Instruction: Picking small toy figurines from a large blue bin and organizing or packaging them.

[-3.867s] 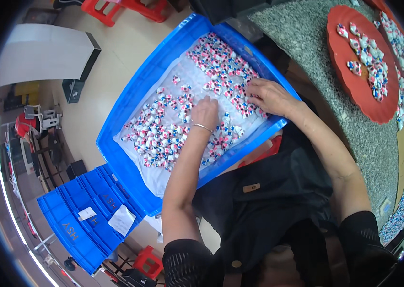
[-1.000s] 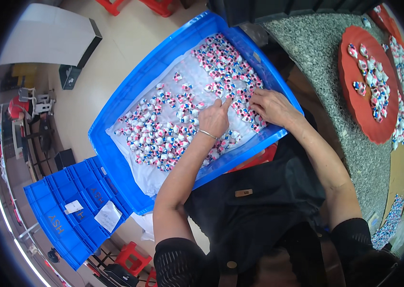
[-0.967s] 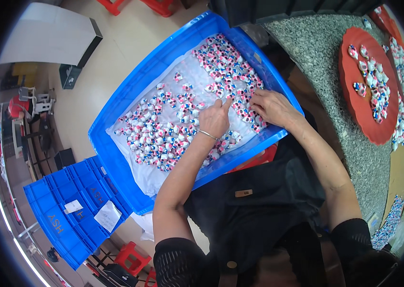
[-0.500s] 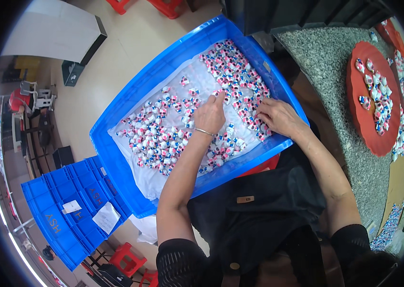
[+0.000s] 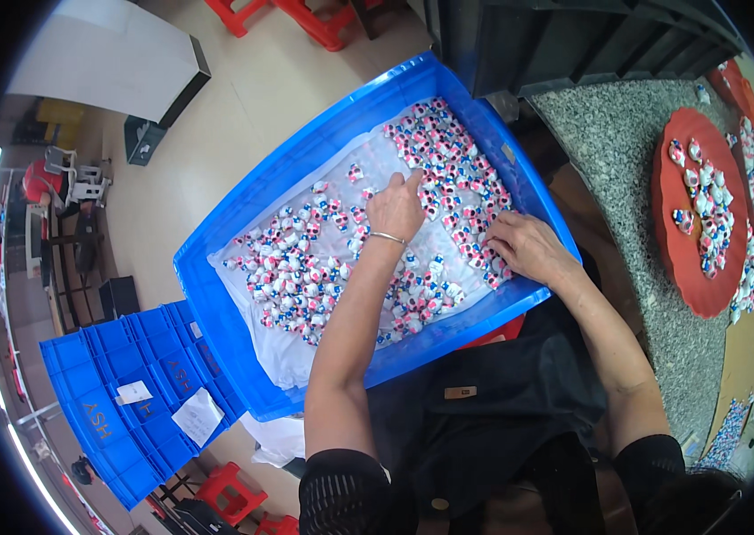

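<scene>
A large blue plastic bin (image 5: 216, 343), lined with white sheeting (image 5: 283, 361), lies in front of me. Small white, pink and blue figurines (image 5: 305, 285) lie loose at its left, while those on the right (image 5: 448, 147) are packed close with their dark-marked sides up. My left hand (image 5: 396, 212) reaches over the middle, at the edge of the packed group. Its fingers are bent together, and what they hold is hidden. Near the bin's right wall, my right hand (image 5: 528, 248) has its fingers curled down against the packed figurines; anything between them cannot be made out.
To the right, a speckled stone counter (image 5: 609, 134) bears a red scalloped tray (image 5: 680, 259) with figurines, and more figurines lie beyond it. A black crate (image 5: 573, 45) stands at the far side. Stacked blue bins (image 5: 118, 392) are at the left, and red stools (image 5: 230, 492) stand on the floor.
The whole view has shifted slightly, so the bin appears lower. My left hand's fingertips have shifted slightly over the packed group's edge; my right hand stays at nearly the same place.
</scene>
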{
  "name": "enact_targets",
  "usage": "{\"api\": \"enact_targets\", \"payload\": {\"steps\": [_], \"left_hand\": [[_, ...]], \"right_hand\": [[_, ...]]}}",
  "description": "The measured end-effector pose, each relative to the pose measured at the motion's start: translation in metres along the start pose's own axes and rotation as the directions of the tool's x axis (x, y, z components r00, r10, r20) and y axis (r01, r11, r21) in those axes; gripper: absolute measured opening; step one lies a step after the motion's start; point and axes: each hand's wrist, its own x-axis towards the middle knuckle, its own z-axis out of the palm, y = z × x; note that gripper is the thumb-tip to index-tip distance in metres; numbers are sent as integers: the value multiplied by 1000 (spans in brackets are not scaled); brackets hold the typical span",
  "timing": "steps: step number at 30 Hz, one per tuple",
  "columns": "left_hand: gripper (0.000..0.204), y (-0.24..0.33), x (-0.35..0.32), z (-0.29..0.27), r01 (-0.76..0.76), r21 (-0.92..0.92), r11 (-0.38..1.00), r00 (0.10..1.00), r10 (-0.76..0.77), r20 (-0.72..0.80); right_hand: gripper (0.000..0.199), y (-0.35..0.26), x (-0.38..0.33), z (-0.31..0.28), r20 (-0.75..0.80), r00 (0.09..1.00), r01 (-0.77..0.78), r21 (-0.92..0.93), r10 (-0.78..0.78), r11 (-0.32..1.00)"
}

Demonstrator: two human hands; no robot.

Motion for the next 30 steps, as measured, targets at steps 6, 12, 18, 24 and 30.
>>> {"api": "enact_targets", "payload": {"steps": [6, 12, 18, 24, 30], "left_hand": [[36, -4, 15, -2, 60, -19, 998, 998, -60, -16], [33, -20, 27, -7, 114, -42, 993, 992, -116, -47], [29, -104, 27, -18, 242, -229, 943, 914, -301, -272], [26, -96, 23, -5, 240, -68, 968, 959, -247, -137], [18, -90, 46, 5, 16, -167, 986, 953, -65, -296]], "right_hand": [[10, -1, -1, -1, 5, 1000, -5, -3, 5, 1000], [9, -1, 0, -3, -1, 1000, 7, -29, -7, 1000], [10, -7, 0, -7, -22, 1000, -21, 4, 21, 1000], [11, -5, 0, -3, -13, 999, 31, -29, -31, 999], [12, -26, 46, -1, -35, 996, 80, -6, -80, 997]]}}
